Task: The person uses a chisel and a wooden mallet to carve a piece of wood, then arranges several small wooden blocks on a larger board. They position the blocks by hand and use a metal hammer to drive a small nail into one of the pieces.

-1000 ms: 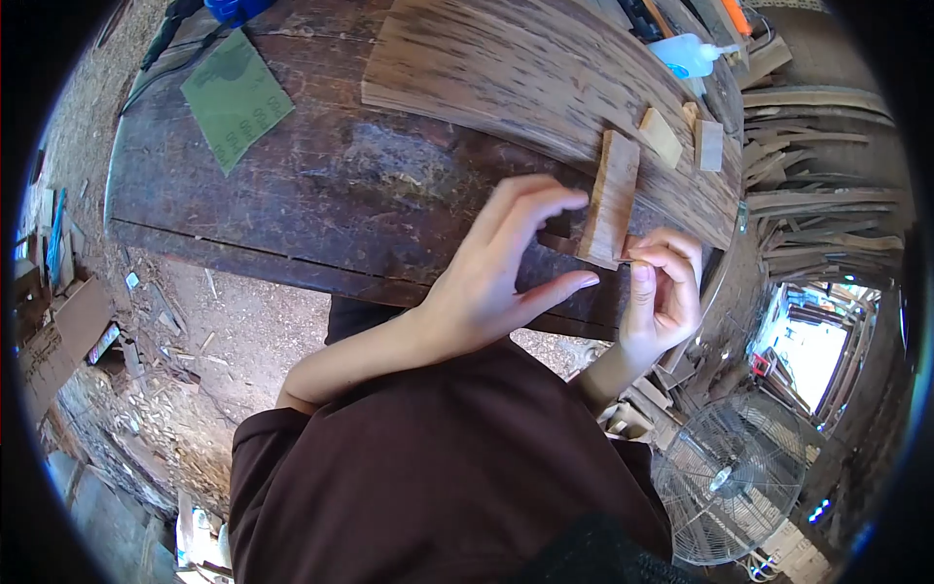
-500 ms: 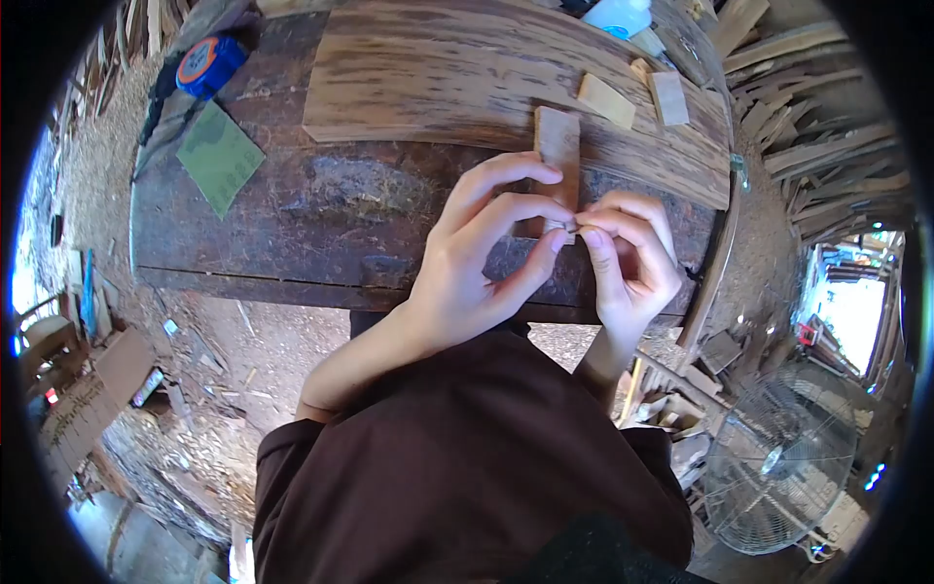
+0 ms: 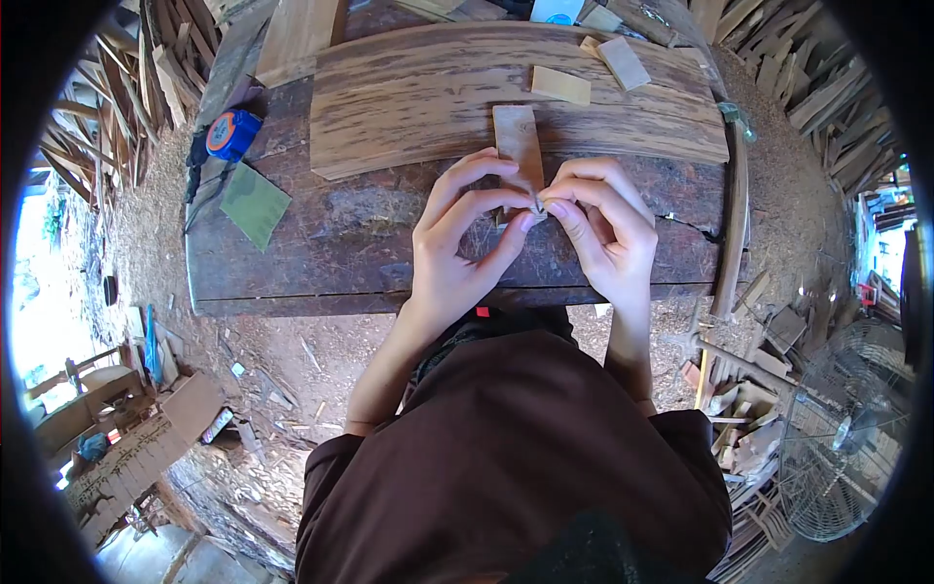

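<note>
Both hands meet over the near part of the dark wooden bench point(image 3: 370, 263). My left hand point(image 3: 465, 229) is curved, its thumb and a fingertip closed on a tiny piece whose nature is hidden. My right hand point(image 3: 608, 219) pinches at the same spot, its fingertips touching or nearly touching the left ones. Just beyond the fingertips lies a narrow wooden block point(image 3: 517, 136), its far end resting on a long grained board point(image 3: 418, 97). The near end of the block is partly covered by the fingers.
A blue tape measure point(image 3: 232, 134) and a green sandpaper square point(image 3: 255, 205) lie on the left. Small wood pieces point(image 3: 561, 85) point(image 3: 624, 63) sit on the board. A curved wooden strip point(image 3: 735, 214) runs along the bench's right edge. A wire fan point(image 3: 846, 433) stands at the lower right.
The head view has shifted, so the bench and its objects appear displaced. Both hands remain together at the near end of the narrow block, with fingertips still pinched.
</note>
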A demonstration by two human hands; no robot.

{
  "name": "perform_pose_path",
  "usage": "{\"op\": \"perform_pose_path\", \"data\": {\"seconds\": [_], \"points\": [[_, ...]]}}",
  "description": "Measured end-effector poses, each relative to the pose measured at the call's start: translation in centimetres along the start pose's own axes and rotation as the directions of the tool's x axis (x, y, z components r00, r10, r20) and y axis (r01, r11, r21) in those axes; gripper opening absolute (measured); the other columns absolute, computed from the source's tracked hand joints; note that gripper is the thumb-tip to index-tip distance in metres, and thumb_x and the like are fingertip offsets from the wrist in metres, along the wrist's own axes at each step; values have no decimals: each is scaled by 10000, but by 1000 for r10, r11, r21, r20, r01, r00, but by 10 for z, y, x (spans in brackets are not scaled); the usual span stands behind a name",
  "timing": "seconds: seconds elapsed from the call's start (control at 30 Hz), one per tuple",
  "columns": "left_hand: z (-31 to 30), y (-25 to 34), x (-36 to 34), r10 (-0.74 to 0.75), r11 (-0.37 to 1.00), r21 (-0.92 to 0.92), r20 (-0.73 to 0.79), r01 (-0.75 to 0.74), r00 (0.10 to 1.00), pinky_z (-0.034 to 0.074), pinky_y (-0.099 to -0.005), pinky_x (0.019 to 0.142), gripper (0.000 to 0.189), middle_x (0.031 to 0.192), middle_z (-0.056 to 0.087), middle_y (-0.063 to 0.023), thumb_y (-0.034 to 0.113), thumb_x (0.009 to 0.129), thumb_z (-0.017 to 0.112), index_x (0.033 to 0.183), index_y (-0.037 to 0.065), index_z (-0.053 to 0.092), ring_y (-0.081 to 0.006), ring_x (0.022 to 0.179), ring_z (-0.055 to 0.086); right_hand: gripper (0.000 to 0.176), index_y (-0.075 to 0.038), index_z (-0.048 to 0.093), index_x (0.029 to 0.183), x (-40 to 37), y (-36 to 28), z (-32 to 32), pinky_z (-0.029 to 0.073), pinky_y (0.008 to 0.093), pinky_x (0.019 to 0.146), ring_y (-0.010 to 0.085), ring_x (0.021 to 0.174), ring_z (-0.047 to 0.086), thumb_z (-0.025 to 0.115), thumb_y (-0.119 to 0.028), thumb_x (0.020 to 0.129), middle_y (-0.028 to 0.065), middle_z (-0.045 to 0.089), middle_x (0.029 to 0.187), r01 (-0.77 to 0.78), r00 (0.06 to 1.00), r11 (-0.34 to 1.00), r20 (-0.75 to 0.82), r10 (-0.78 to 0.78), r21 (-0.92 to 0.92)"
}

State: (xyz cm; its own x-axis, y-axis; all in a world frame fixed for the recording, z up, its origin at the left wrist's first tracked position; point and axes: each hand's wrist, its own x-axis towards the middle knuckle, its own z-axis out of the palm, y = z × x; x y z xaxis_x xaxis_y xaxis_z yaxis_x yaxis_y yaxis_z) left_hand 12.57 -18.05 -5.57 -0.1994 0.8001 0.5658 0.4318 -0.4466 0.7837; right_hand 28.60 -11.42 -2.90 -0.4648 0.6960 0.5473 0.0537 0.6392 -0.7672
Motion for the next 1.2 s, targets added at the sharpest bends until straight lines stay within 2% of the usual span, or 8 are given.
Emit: {"op": "perform_pose_path", "data": {"seconds": [0.37,0.43,0.67,0.73,1.07,1.13,1.17,1.2], "points": [[0,0,-1,0,1000,4,1,0,1000,457,-403,991,202,1178,615,-114,-29,750,750,933,35,694,-315,1202,563,101,23,676,909,2,-3,-1,499,288,710,205,798,622,712,12,814,107,624,914,-32,999,999,-20,32,-39],[1,0,-1,-4,1000,-7,-3,4,1000,458,-402,988,202,1178,614,-114,-29,748,749,931,36,694,-313,1200,563,108,26,693,941,1,-1,-2,353,189,539,83,723,521,704,29,833,91,626,969,-4,1000,999,2,4,-46],[1,-1,-2,-19,1000,-15,-6,19,1000,451,-405,989,195,1172,615,-109,-18,744,751,921,44,695,-308,1197,557,108,26,692,940,0,1,0,359,190,546,93,736,530,704,30,833,93,624,961,12,1000,1000,-8,-12,-23],[1,-1,-2,-6,1000,4,0,6,1000,443,-401,998,188,1180,614,-113,-19,764,737,940,35,694,-301,1209,551,110,28,679,905,1,-1,0,501,294,701,215,801,623,716,15,803,114,628,914,-10,1000,1000,-27,9,-28],[3,0,-2,0,1000,10,7,0,1000,436,-400,1011,173,1174,616,-118,-27,782,712,947,19,690,-296,1227,536,117,28,681,903,-2,3,2,505,296,695,221,802,626,722,22,794,117,632,909,34,998,999,-55,-34,3],[3,0,-3,0,1000,9,9,0,1000,435,-400,1013,171,1175,615,-118,-26,782,711,946,19,690,-297,1229,535,114,36,691,930,-2,4,1,363,193,545,103,747,533,719,33,820,102,623,957,43,999,999,-32,-44,-8],[3,0,-2,-1,1000,7,10,1,1000,433,-400,1014,170,1175,615,-119,-26,783,710,946,19,690,-297,1230,534,114,36,691,930,-2,3,2,363,193,545,103,747,533,719,33,820,102,623,957,46,998,999,-33,-46,-7],[3,0,-2,2,1000,9,10,-2,1000,433,-400,1014,170,1175,615,-119,-26,783,710,946,19,690,-297,1230,534,116,30,687,918,-2,3,3,435,244,622,161,777,581,722,24,807,109,628,932,33,998,999,-49,-33,-1]]}}
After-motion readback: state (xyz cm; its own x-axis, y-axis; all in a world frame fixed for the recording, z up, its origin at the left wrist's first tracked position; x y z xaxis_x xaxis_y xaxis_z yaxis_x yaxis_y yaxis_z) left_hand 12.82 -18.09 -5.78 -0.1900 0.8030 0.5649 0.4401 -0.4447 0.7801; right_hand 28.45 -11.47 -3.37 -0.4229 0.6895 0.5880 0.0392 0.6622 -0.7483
